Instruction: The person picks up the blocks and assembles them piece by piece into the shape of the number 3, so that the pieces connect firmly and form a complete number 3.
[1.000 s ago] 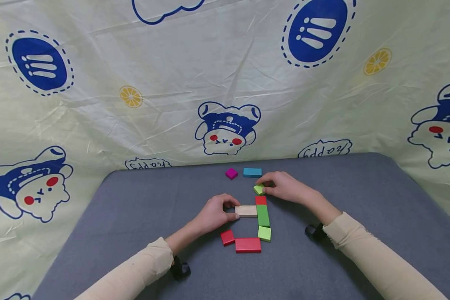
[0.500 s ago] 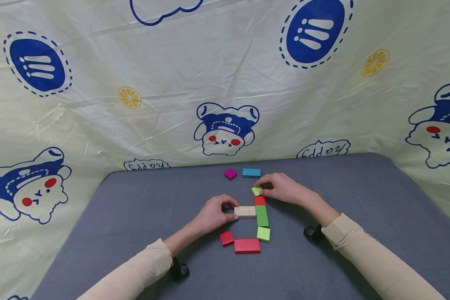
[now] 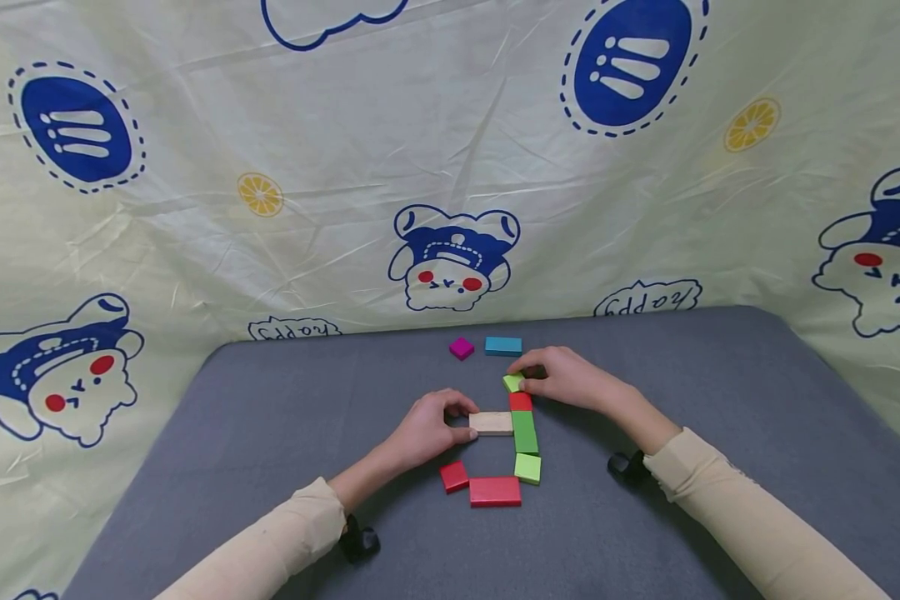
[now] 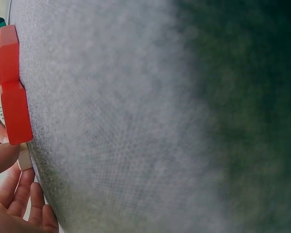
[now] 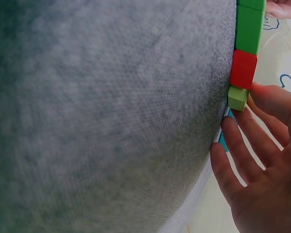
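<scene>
My left hand [image 3: 431,427] pinches the free left end of a plain wooden block [image 3: 491,424], whose other end meets a green block [image 3: 525,432]. Between thumb and fingers, my right hand [image 3: 566,377] holds a small light green block [image 3: 513,382] at the far end of a column of blocks. Just below it in that column comes a small red block [image 3: 521,402], then the green one, then another light green block [image 3: 527,468]. The right wrist view shows the held light green block [image 5: 237,98] up against the red block [image 5: 244,69].
A long red block [image 3: 495,492] lies at the column's near end, with a smaller red block [image 3: 454,477] askew at its left. Farther back are a magenta block [image 3: 462,348] and a blue block [image 3: 503,347]. A printed curtain [image 3: 330,250] hangs behind the grey table [image 3: 285,417].
My right hand has brought the light green block slightly nearer and left, up to the small red block. Over the last half second both hands stay nearly still; the left keeps its pinch on the wooden block.
</scene>
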The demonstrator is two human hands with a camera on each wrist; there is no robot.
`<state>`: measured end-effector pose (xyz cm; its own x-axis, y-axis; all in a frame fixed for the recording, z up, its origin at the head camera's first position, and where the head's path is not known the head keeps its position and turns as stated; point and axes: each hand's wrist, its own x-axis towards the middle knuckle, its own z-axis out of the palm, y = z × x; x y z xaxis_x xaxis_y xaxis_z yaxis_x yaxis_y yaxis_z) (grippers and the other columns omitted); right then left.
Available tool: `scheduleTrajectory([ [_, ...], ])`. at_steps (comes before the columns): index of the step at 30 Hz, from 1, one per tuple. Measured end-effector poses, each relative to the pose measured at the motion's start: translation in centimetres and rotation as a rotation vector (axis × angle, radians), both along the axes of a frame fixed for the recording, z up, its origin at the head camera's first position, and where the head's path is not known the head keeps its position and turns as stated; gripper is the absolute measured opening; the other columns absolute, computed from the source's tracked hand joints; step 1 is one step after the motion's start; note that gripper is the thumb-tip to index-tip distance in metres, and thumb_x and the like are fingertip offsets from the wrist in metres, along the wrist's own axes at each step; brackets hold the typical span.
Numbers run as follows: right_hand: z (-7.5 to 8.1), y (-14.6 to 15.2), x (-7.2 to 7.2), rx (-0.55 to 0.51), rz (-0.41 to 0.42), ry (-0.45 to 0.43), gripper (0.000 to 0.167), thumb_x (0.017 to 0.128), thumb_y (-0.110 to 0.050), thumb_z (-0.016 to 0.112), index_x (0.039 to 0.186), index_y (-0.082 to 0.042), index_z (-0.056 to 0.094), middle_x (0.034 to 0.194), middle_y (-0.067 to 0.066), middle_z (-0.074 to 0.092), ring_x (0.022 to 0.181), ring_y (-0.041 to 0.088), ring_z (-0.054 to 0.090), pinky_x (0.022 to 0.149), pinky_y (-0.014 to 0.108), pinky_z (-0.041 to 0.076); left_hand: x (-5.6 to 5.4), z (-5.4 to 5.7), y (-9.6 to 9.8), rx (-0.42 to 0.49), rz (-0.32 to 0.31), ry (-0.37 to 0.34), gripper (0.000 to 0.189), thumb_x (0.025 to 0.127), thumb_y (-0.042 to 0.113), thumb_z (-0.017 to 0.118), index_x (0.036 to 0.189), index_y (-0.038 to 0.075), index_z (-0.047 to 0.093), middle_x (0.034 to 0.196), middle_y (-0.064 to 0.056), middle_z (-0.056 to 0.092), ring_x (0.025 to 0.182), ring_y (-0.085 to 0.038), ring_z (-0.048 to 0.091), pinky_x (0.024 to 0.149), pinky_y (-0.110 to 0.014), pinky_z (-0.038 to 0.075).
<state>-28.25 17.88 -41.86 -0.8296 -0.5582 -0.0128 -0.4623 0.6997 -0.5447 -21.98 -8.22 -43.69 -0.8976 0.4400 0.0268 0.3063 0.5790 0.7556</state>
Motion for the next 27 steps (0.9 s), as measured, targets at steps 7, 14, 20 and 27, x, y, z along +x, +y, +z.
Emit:
scheduleTrajectory([
  [7, 0.0, 0.2, 0.5, -0.023, -0.029, -0.001, 0.030, 0.095, -0.018, 0.066, 0.124, -0.013, 0.068, 0.121, 0.004, 0.065, 0.108, 0.023, 0.057, 0.096, 0.050, 0.045, 0.2, 0.0, 0.0, 0.006, -0.001, -0.007, 0.023, 0.087, 0.014, 0.075, 0.110, 0.015, 0.071, 0.102, 0.005, 0.061, 0.097, -0.016, 0.053, 0.086, -0.035, 0.044],
  [14, 0.4, 0.6, 1.7, -0.026, -0.004, 0.053, 0.032, 0.095, -0.017, 0.065, 0.127, -0.013, 0.066, 0.128, 0.006, 0.062, 0.121, 0.027, 0.055, 0.100, 0.052, 0.042, 0.2, 0.1, 0.0, 0.003, 0.001, -0.012, 0.023, 0.087, 0.014, 0.075, 0.110, 0.015, 0.071, 0.103, 0.004, 0.061, 0.097, -0.016, 0.052, 0.087, -0.035, 0.045],
  [20, 1.2, 0.5, 3.1, -0.012, 0.012, 0.085, 0.033, 0.095, -0.017, 0.065, 0.128, -0.014, 0.065, 0.131, 0.006, 0.060, 0.124, 0.029, 0.052, 0.100, 0.054, 0.041, 0.1, 0.1, 0.1, 0.004, 0.003, -0.019, 0.023, 0.087, 0.014, 0.075, 0.110, 0.015, 0.071, 0.104, 0.004, 0.061, 0.098, -0.016, 0.052, 0.087, -0.035, 0.044],
  [27, 1.2, 0.4, 5.4, 0.019, 0.011, 0.136, 0.034, 0.092, -0.017, 0.069, 0.126, -0.014, 0.067, 0.131, 0.007, 0.059, 0.123, 0.030, 0.052, 0.098, 0.054, 0.043, 0.0, 0.0, 0.0, 0.004, -0.001, -0.012, 0.023, 0.087, 0.014, 0.075, 0.109, 0.015, 0.071, 0.103, 0.004, 0.061, 0.097, -0.016, 0.052, 0.086, -0.035, 0.044],
])
